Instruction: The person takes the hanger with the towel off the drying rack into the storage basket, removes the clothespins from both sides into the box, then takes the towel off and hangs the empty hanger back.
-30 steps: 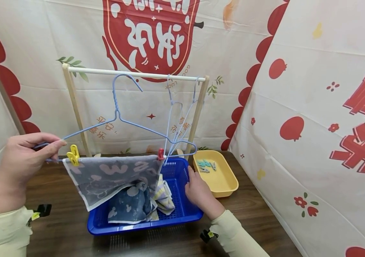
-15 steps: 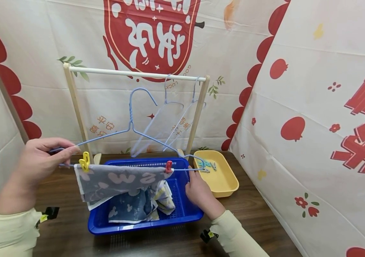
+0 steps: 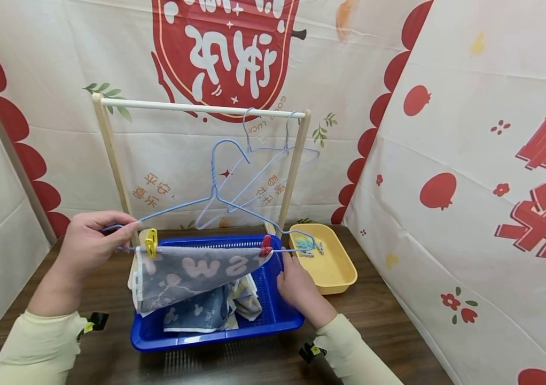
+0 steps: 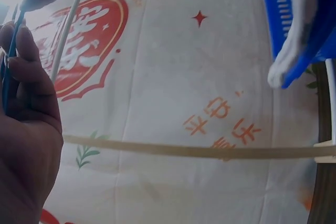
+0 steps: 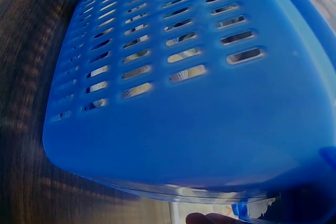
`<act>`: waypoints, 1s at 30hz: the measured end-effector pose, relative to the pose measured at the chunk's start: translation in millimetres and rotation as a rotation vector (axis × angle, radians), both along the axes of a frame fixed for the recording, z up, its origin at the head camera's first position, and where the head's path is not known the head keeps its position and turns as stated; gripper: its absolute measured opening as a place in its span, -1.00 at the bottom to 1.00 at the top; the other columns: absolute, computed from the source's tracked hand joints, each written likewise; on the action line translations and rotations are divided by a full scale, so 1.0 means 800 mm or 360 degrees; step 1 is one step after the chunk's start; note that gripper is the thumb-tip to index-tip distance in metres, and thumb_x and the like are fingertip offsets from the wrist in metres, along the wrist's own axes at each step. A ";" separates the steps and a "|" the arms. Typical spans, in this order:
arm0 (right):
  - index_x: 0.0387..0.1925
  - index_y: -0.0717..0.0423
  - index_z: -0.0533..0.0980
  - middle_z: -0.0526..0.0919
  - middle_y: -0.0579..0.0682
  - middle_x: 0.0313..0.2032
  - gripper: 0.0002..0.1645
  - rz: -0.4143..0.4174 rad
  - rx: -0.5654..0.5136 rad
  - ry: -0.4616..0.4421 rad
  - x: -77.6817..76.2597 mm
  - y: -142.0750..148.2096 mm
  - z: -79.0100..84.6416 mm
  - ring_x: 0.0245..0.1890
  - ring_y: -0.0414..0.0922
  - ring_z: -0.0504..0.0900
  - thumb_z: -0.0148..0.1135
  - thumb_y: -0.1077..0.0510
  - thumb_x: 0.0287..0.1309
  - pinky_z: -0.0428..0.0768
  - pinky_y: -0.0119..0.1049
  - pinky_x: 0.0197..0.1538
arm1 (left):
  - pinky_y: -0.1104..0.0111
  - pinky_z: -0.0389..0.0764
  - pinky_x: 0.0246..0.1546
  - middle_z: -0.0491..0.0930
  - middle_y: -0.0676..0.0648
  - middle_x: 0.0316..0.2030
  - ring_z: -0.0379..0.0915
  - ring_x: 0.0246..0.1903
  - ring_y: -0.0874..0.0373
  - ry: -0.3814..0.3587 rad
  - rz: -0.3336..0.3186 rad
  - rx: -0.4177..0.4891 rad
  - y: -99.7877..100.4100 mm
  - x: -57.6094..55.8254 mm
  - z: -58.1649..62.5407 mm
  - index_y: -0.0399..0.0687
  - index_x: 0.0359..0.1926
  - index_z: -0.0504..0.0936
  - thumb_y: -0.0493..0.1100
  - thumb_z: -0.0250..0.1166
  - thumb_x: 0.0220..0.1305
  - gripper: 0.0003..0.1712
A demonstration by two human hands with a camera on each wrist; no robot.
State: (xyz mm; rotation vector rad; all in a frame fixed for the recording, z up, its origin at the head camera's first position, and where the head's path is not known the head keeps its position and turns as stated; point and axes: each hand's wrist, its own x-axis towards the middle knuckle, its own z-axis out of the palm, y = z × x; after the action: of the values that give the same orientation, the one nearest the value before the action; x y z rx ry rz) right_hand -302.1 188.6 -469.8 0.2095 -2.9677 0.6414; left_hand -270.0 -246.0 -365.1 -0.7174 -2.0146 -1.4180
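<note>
My left hand [image 3: 97, 240] pinches one end of a blue wire hanger [image 3: 214, 179], held upright over the basket with its hook below the rack's bar. A grey patterned towel [image 3: 196, 270] hangs from the hanger's lower wire, clipped by a yellow clothespin [image 3: 150, 243] and a red clothespin [image 3: 265, 245]. In the left wrist view the left hand [image 4: 29, 87] shows at the left edge, fingers on the wire. My right hand [image 3: 302, 286] grips the right rim of the blue basket [image 3: 282, 321]. A dark blue towel [image 3: 196, 313] and a yellow-and-white checked cloth [image 3: 246, 299] lie inside.
Behind the basket stands a wooden rack with a white bar [image 3: 172, 107]; two empty hangers [image 3: 254, 176] hang at its right end. A yellow tray [image 3: 333, 267] with several teal clothespins [image 3: 305, 246] sits right of the basket. Printed cloth walls [image 3: 446, 133] enclose the wooden table [image 3: 374, 342].
My left hand has moved right and slightly down, bringing the hanger and grey towel with it. The hangers on the rack have swung round. My right hand stays on the basket rim.
</note>
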 end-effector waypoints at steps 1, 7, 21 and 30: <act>0.66 0.32 0.22 0.55 0.39 0.34 -0.23 -0.0001 -0.0007 -0.0007 -0.001 0.000 0.000 0.28 0.27 0.66 0.17 0.21 0.56 0.63 0.22 0.33 | 0.49 0.57 -0.54 0.65 -0.01 -0.56 0.53 -0.58 0.26 0.0012 -0.0003 0.0005 0.003 -0.003 -0.002 -0.40 -0.27 0.79 -0.64 0.43 0.28 -0.85; 0.70 0.30 0.16 0.48 0.39 0.47 -0.20 0.0007 -0.0172 -0.0061 -0.003 0.004 0.000 0.45 0.29 0.54 0.16 0.23 0.58 0.52 0.27 0.45 | 0.49 0.57 -0.58 0.64 -0.02 -0.58 0.54 -0.60 0.27 0.0040 -0.0083 0.0079 0.021 -0.018 -0.011 -0.45 -0.28 0.77 -0.53 0.45 0.37 -0.95; 0.69 0.01 0.25 0.49 0.22 0.53 -0.32 0.0015 -0.0506 -0.0188 -0.003 0.021 0.002 0.50 0.23 0.50 0.13 0.09 0.70 0.46 0.31 0.48 | 0.51 0.63 -0.52 0.66 -0.07 -0.56 0.54 -0.61 0.19 0.0053 -0.0170 0.0245 0.059 -0.029 -0.011 -0.39 -0.27 0.81 -0.59 0.42 0.33 -0.88; 0.47 0.27 0.50 0.69 0.23 0.23 -0.48 0.0012 -0.0528 -0.0071 0.003 0.037 0.018 0.24 0.16 0.66 0.16 0.07 0.70 0.57 0.21 0.36 | 0.53 0.57 -0.57 0.65 -0.11 -0.58 0.55 -0.65 0.15 0.0063 -0.0148 0.0354 0.071 -0.031 -0.010 -0.46 -0.30 0.78 -0.40 0.52 0.39 -0.86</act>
State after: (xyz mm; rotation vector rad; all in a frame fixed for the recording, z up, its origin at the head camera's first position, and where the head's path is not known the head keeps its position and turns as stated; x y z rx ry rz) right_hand -300.0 218.6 -455.7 0.1797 -2.8431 1.1352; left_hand -295.1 -189.6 -373.3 -0.7427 -1.7780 -1.6372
